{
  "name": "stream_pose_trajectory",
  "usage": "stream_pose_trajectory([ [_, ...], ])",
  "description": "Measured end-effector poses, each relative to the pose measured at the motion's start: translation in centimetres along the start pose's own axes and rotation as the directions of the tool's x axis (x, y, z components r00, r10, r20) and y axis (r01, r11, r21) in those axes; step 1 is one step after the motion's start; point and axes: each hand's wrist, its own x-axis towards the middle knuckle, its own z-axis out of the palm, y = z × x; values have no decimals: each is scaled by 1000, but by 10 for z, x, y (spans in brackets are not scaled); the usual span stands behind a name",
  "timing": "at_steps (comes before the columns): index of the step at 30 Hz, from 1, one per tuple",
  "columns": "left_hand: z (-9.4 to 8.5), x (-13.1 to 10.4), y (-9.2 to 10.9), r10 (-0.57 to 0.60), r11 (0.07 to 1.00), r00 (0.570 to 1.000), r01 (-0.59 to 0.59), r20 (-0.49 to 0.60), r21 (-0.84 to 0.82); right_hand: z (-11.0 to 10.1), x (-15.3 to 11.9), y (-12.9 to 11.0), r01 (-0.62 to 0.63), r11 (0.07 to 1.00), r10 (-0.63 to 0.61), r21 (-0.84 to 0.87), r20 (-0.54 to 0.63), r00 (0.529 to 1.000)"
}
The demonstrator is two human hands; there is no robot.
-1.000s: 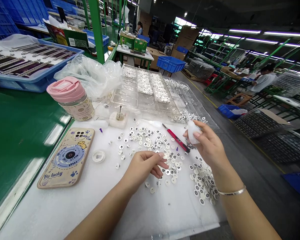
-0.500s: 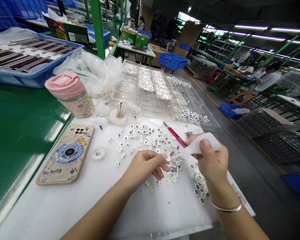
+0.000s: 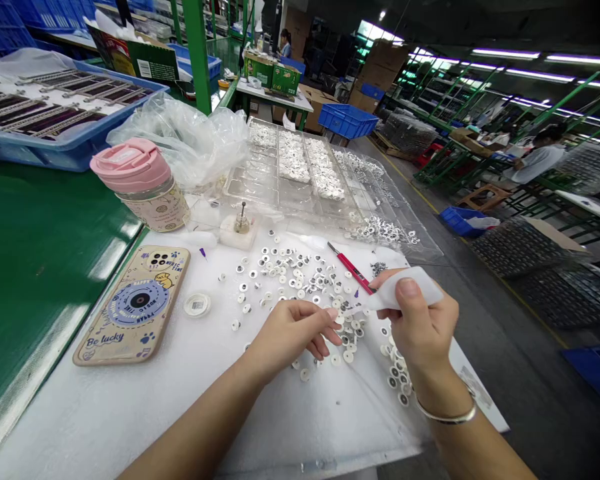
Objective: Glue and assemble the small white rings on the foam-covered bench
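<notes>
My right hand (image 3: 425,317) is closed round a white squeeze bottle (image 3: 393,291), tilted with its thin nozzle pointing left. The nozzle tip ends close to the fingertips of my left hand (image 3: 297,330). Thumb and forefinger of that hand pinch a small round white disc (image 3: 339,319), partly hidden by the fingers. Many loose discs with dark centres (image 3: 303,277) lie scattered behind and beneath both hands. A second group of discs (image 3: 397,370) sits below my right wrist. Just behind the bottle lies a red pen-like tool (image 3: 350,268).
At the left are a phone (image 3: 133,307), a pink-lidded cup (image 3: 137,183) and a round white cap (image 3: 197,305). Clear divided trays (image 3: 260,187) with more discs stand behind. A small glass jar (image 3: 241,223) sits in a white block. The table's right edge borders the floor.
Both hands stay nearly in place. The bottle in my right hand has shifted very slightly, its nozzle still by the disc in my left fingers.
</notes>
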Motion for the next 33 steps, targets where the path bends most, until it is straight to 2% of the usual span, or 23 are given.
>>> stream_pose_trajectory([
  [14, 0, 1, -1, 1, 1000, 1000, -1, -3, 23, 0, 1, -2, 12, 1000, -12, -4, 45, 999],
  [20, 1, 1, -1, 4, 1000, 1000, -4, -1, 30, 0, 1, 1, 8, 999, -9, 32, 38, 999],
  [33, 0, 0, -1, 42, 994, 999, -41, -5, 101, 1, -2, -2, -2, 1000, 2, -3, 18, 1000],
])
